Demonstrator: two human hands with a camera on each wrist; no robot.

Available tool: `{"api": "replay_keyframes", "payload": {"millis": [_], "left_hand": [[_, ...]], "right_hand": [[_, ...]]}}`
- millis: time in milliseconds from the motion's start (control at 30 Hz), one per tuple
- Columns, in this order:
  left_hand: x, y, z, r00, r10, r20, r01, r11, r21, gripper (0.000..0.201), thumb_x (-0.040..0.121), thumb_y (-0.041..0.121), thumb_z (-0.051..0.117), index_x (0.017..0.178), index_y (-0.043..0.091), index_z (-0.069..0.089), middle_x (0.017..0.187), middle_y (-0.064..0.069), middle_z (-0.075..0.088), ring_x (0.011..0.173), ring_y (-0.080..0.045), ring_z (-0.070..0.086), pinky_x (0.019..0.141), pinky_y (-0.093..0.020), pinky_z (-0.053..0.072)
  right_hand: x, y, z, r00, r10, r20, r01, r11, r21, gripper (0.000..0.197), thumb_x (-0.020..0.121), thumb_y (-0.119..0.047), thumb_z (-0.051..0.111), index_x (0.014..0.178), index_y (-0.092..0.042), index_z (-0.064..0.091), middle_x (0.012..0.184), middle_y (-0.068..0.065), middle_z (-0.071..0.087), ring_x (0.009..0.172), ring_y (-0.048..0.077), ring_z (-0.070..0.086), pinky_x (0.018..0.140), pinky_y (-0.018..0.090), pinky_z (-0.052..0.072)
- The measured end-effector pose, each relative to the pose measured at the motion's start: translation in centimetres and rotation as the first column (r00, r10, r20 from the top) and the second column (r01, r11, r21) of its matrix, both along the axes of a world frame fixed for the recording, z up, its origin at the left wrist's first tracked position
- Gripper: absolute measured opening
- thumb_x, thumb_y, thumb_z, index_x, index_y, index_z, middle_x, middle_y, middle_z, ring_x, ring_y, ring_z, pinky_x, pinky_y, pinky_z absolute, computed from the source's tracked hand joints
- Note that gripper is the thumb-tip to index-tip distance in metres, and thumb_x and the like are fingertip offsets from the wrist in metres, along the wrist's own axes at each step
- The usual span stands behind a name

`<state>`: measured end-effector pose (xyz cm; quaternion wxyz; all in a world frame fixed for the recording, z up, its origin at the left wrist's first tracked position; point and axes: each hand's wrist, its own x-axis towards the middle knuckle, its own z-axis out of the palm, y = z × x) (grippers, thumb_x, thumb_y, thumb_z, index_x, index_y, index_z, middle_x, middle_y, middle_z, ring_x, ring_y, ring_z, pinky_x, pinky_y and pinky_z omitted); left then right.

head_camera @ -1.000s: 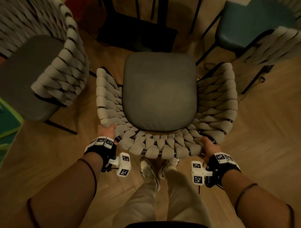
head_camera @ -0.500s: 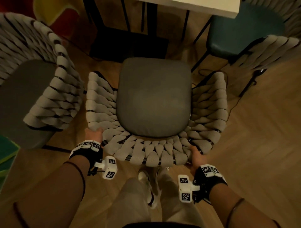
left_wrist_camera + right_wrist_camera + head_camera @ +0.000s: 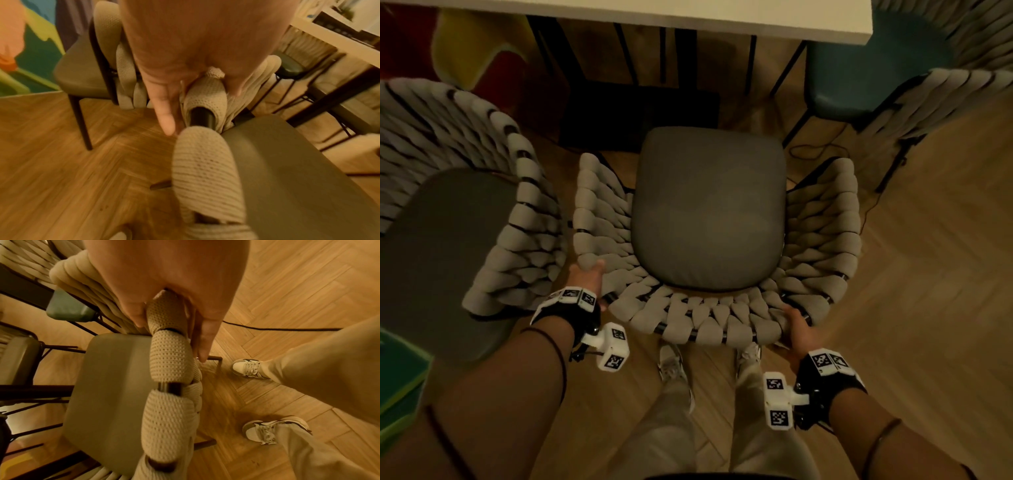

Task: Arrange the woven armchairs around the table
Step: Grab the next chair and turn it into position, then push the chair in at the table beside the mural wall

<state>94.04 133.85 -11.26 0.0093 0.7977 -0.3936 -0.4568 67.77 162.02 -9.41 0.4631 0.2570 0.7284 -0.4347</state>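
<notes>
Pushing step: looks like the beige woven-rope armchair with the grey seat cushion (image 3: 709,219) is being slid toward the white-topped surface (image 3: 654,17) at the far side; that's my read of it, anyway.
Chair position: middle of the scene on the herringbone wood floor (image 3: 928,274), seat front pointing at the surface, not tucked under yet.
Left hand: the left hand (image 3: 585,279) holds the near-left corner of the backrest rim; in the left wrist view its fingers (image 3: 164,105) are curled round a rope-wrapped bit of the black frame.
Right hand: the right hand (image 3: 799,325) has the near-right corner, thumb and fingers (image 3: 202,337) wrapped round the woven rim.
Grip tip: I'd keep both hands on the frame tube under the rope, since the soft weave probably squishes and twists.
Left neighbour: a second woven armchair with a grey seat (image 3: 465,222) sits just beside the left arm, almost touching, so steer a hair right.
Right neighbour: a teal-seated woven chair (image 3: 876,75) is at the far right, with a thin black cable (image 3: 811,150) on the floor near the chair's right front, so watch the legs there.
Push: straight and even from both corners, so it goes in square.
</notes>
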Motion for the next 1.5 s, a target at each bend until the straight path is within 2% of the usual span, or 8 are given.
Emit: {"api": "replay_keyframes", "payload": {"millis": [100, 167, 300, 400, 533, 767, 1333, 1500], "left_hand": [[1.5, -1.3, 2.8, 0.962, -0.163, 0.221, 0.199, 0.967, -0.156, 0.062, 0.09, 0.054, 0.049, 0.131, 0.008, 0.052, 0.133, -0.023, 0.055, 0.118, -0.044, 0.054, 0.095, -0.048, 0.044], [3.1, -3.0, 4.5, 0.919, -0.221, 0.326, 0.321, 0.901, -0.293, 0.048, 0.094, 0.043, 0.049, 0.122, 0.006, 0.057, 0.124, -0.023, 0.06, 0.113, -0.044, 0.056, 0.09, -0.049, 0.046], [6.6, -7.1, 5.6, 0.829, -0.309, 0.466, 0.49, 0.802, -0.341, 0.045, 0.088, 0.033, 0.055, 0.12, 0.002, 0.054, 0.125, -0.022, 0.053, 0.117, -0.042, 0.05, 0.095, -0.051, 0.044], [7.7, -8.9, 5.3, 0.775, -0.384, 0.502, 0.535, 0.821, -0.198, 0.055, 0.088, 0.038, 0.058, 0.13, 0.006, 0.046, 0.134, -0.021, 0.045, 0.124, -0.042, 0.043, 0.101, -0.053, 0.04], [8.1, -10.5, 4.0, 0.771, -0.384, 0.509, 0.549, 0.806, -0.223, 0.053, 0.087, 0.033, 0.062, 0.129, 0.007, 0.046, 0.132, -0.021, 0.044, 0.123, -0.043, 0.043, 0.099, -0.054, 0.04], [11.3, -12.0, 1.7, 0.597, -0.543, 0.591, 0.737, 0.662, -0.137, 0.045, 0.092, 0.03, 0.057, 0.133, 0.014, 0.046, 0.131, -0.015, 0.052, 0.119, -0.039, 0.05, 0.095, -0.05, 0.043], [24.4, 5.3, 3.1, 0.575, -0.581, 0.576, 0.732, 0.679, -0.046, 0.054, 0.088, 0.019, 0.058, 0.141, 0.026, 0.044, 0.128, 0.0, 0.054, 0.113, -0.025, 0.052, 0.087, -0.037, 0.042], [30.3, 10.6, 3.9, 0.567, -0.602, 0.562, 0.697, 0.714, 0.061, 0.054, 0.092, 0.015, 0.051, 0.142, 0.03, 0.039, 0.134, 0.003, 0.049, 0.12, -0.022, 0.048, 0.092, -0.036, 0.04]], "right_hand": [[2.3, -0.1, 1.7, 0.942, 0.246, 0.227, -0.252, 0.968, -0.005, 0.063, 0.08, -0.06, 0.064, 0.123, -0.014, 0.054, 0.117, 0.018, 0.062, 0.102, 0.039, 0.064, 0.071, 0.049, 0.058], [4.0, -0.8, 3.2, 0.769, 0.481, 0.421, -0.493, 0.866, -0.089, 0.078, 0.074, -0.066, 0.066, 0.123, -0.007, 0.051, 0.118, 0.024, 0.064, 0.098, 0.039, 0.067, 0.07, 0.044, 0.058], [6.9, -5.6, 5.4, 0.582, 0.724, 0.371, -0.745, 0.658, -0.114, 0.06, 0.088, -0.057, 0.055, 0.114, -0.003, 0.059, 0.093, 0.016, 0.075, 0.08, 0.028, 0.071, 0.072, 0.034, 0.054], [9.0, -10.9, 6.3, 0.656, 0.745, 0.123, -0.738, 0.667, -0.099, 0.035, 0.098, -0.037, 0.051, 0.1, -0.003, 0.061, 0.071, 0.013, 0.069, 0.065, 0.025, 0.063, 0.062, 0.031, 0.05], [10.8, -16.6, 7.0, 0.667, 0.741, -0.076, -0.738, 0.644, -0.2, 0.022, 0.098, -0.03, 0.052, 0.093, -0.01, 0.059, 0.081, 0.019, 0.064, 0.063, 0.019, 0.066, 0.062, 0.03, 0.048], [12.9, -21.6, 5.7, 0.478, 0.867, -0.14, -0.87, 0.444, -0.214, 0.016, 0.099, -0.023, 0.048, 0.092, -0.013, 0.059, 0.084, 0.016, 0.068, 0.078, 0.025, 0.064, 0.06, 0.03, 0.05], [20.2, -26.2, 7.3, 0.229, 0.918, -0.324, -0.965, 0.17, -0.2, 0.017, 0.1, -0.017, 0.046, 0.101, -0.006, 0.059, 0.077, 0.007, 0.067, 0.068, 0.02, 0.062, 0.061, 0.032, 0.052], [26.0, -24.6, 6.9, 0.061, 0.941, -0.334, -0.991, 0.017, -0.133, 0.018, 0.101, -0.018, 0.042, 0.099, -0.013, 0.059, 0.08, 0.004, 0.07, 0.072, 0.02, 0.065, 0.062, 0.03, 0.051]]}}
